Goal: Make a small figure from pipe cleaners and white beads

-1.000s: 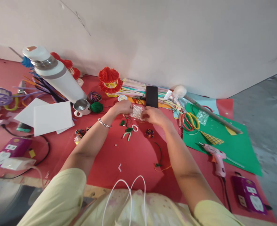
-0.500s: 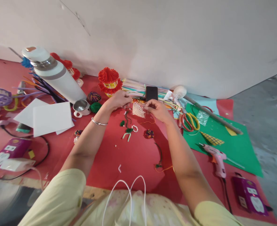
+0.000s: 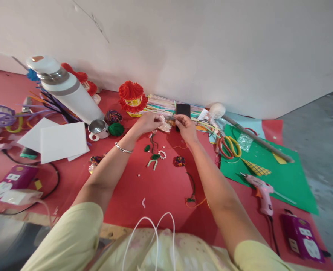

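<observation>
A small clear bag of white pearl beads (image 3: 164,125) hangs between my hands above the red table cover (image 3: 161,188). My left hand (image 3: 148,123) pinches it on the left side. The fingers of my right hand (image 3: 185,127) are closed on the bag's other end, close to a black phone (image 3: 183,109). Below lie a ring of pearl beads (image 3: 162,154), dark green yarn pieces (image 3: 155,156), a pale bent pipe cleaner (image 3: 152,164) and a multicoloured yarn pom-pom (image 3: 179,161).
At left stand a white bottle (image 3: 67,90) and a steel-lined cup (image 3: 98,129), near white square sheets (image 3: 63,143). A red-topped yarn ornament (image 3: 132,98) stands at the back. Scissors (image 3: 233,146), a pink glue gun (image 3: 261,190) and a purple power strip (image 3: 302,235) lie right.
The bag of beads has tilted and moved slightly up. My left hand has shifted onto its beaded part; my right hand has drawn in a little closer from the right.
</observation>
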